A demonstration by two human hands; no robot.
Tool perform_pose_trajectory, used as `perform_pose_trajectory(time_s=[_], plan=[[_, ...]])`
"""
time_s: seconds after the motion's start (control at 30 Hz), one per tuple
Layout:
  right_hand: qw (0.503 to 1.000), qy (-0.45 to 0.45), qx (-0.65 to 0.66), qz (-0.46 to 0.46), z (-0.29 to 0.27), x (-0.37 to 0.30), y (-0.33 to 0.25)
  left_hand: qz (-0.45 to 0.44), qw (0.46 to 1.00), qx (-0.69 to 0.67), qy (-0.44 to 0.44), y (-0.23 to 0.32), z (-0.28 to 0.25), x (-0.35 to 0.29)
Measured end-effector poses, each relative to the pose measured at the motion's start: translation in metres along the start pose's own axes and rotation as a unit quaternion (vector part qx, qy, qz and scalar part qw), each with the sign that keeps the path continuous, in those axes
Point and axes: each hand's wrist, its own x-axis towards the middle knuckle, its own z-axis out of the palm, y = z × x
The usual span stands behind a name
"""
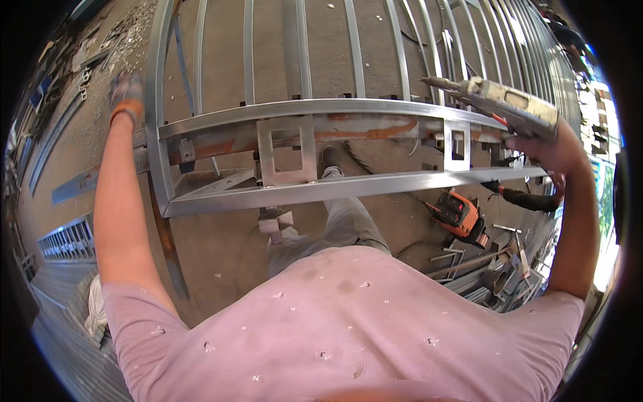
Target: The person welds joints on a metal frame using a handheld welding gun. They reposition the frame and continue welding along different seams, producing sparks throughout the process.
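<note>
My left hand [127,96], in a grey glove with an orange cuff, is stretched out just left of the frame's upright side bar. Its fingers are blurred, and I cannot see whether they hold anything. At the right, my right hand [546,151] grips a worn cream-coloured tool [516,104] with a long body and narrow tip pointing left; its exact kind is unclear. The tool is above a metal frame [348,105] of square tubes with many parallel bars. Two flat plates with square openings, a left plate [288,175] and a right plate [457,164], span its near rails.
An orange and black machine [457,216] with red indicator lights stands on the floor below the frame's right part. Metal offcuts [499,271] lie piled beside it. A rusty beam [362,128] runs under the frame. More metal lengths [60,151] lie at the left.
</note>
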Motion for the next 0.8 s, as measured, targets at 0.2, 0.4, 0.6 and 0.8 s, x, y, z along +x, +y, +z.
perform_pose_trajectory(time_s=[0.2, 0.4, 0.6, 0.8], plan=[[0.978, -0.192, -0.077, 0.008, -0.005, 0.139, -0.043, -0.073, 0.986, 0.076, -0.129, 0.078, 0.014, 0.009], [0.944, -0.308, -0.121, -0.011, 0.013, 0.223, -0.012, -0.096, 0.983, 0.102, -0.116, 0.062, 0.037, 0.015], [0.918, -0.380, -0.113, -0.021, 0.019, 0.268, 0.010, -0.083, 0.982, 0.132, -0.107, 0.037, 0.038, 0.023], [0.897, -0.424, -0.114, -0.052, 0.033, 0.289, 0.013, -0.090, 0.981, 0.153, -0.078, 0.032, 0.038, 0.021]])
